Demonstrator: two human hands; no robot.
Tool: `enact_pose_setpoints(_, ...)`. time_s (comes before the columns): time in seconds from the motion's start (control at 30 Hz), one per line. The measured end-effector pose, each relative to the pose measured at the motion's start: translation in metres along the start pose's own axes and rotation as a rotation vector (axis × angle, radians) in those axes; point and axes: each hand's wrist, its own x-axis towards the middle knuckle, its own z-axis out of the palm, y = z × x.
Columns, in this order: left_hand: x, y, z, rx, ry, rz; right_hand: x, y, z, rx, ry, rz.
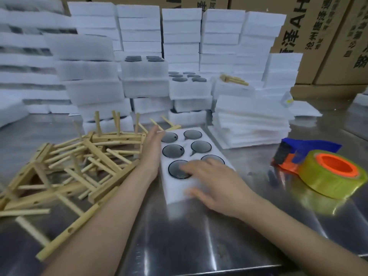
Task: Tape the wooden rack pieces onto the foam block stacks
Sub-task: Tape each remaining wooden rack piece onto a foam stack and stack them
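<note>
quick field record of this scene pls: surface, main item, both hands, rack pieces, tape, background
surface: metal table
main item: white foam block with six round holes, lying flat at the centre
left hand: open, along the block's left edge, by the wooden pieces
right hand: open, palm down on the block's near end, covering part of two holes
rack pieces: loose pile of wooden rack pieces left of the block
tape: tape dispenser with a yellowish roll, right of the block, untouched
background: foam stacks, cardboard boxes
</note>
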Motion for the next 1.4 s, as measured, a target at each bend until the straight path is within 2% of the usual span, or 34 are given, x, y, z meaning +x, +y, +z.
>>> enact_pose_setpoints(0.07, -0.001, -0.007, 0.001, 0.065, 0.042, 0.077, 0.015, 0.017, -0.01, 0.052, 0.277, 0.063)
enact_pose_setpoints(0.13, 0.001, -0.01, 0.0, 0.054, 0.038, 0.065, 0.036, 0.052, -0.024, -0.048, 0.569, 0.191)
enact_pose_setpoints(0.17, 0.003, -0.01, -0.002, 0.029, 0.038, 0.052, 0.047, 0.072, -0.031, -0.066, 0.627, 0.284)
enact_pose_setpoints(0.3, 0.006, -0.009, -0.005, -0.044, 0.0, 0.063, 0.071, 0.135, -0.029, -0.177, 0.494, 0.579)
enact_pose_setpoints(0.37, 0.008, -0.009, -0.006, -0.042, -0.036, 0.107, 0.069, 0.143, -0.006, -0.248, 0.41, 0.649)
enact_pose_setpoints(0.43, 0.013, -0.008, -0.008, -0.054, -0.09, 0.12, 0.064, 0.145, 0.013, -0.32, 0.407, 0.633)
enact_pose_setpoints(0.5, 0.016, -0.007, -0.008, -0.047, -0.122, 0.101, 0.062, 0.149, 0.019, -0.33, 0.495, 0.632)
enact_pose_setpoints(0.8, 0.02, -0.012, -0.008, 0.087, -0.099, 0.136, 0.063, 0.169, 0.017, -0.269, 0.644, 0.601)
enact_pose_setpoints(0.9, 0.019, -0.011, -0.008, 0.129, -0.086, 0.141, 0.059, 0.166, 0.003, -0.013, 0.689, 0.563)
enact_pose_setpoints(1.03, 0.016, -0.007, -0.008, 0.076, -0.01, 0.107, 0.058, 0.126, -0.017, 0.183, 0.991, 0.309)
enact_pose_setpoints(1.1, 0.016, 0.001, -0.008, -0.099, -0.001, 0.002, 0.06, 0.1, -0.013, 0.285, 0.927, 0.144)
enact_pose_setpoints(1.13, 0.015, 0.005, -0.008, -0.174, -0.015, -0.052, 0.061, 0.089, -0.007, 0.363, 0.839, 0.08)
enact_pose_setpoints(1.2, 0.013, 0.011, -0.011, -0.167, -0.042, -0.092, 0.059, 0.074, 0.005, 0.567, 0.632, 0.029)
enact_pose_setpoints(1.3, 0.007, 0.016, -0.016, -0.083, -0.08, -0.064, 0.059, 0.079, 0.008, 0.974, 0.451, 0.219)
enact_pose_setpoints(1.4, 0.007, 0.022, -0.017, 0.065, -0.026, 0.079, 0.054, 0.091, 0.007, 0.96, 0.307, 0.363)
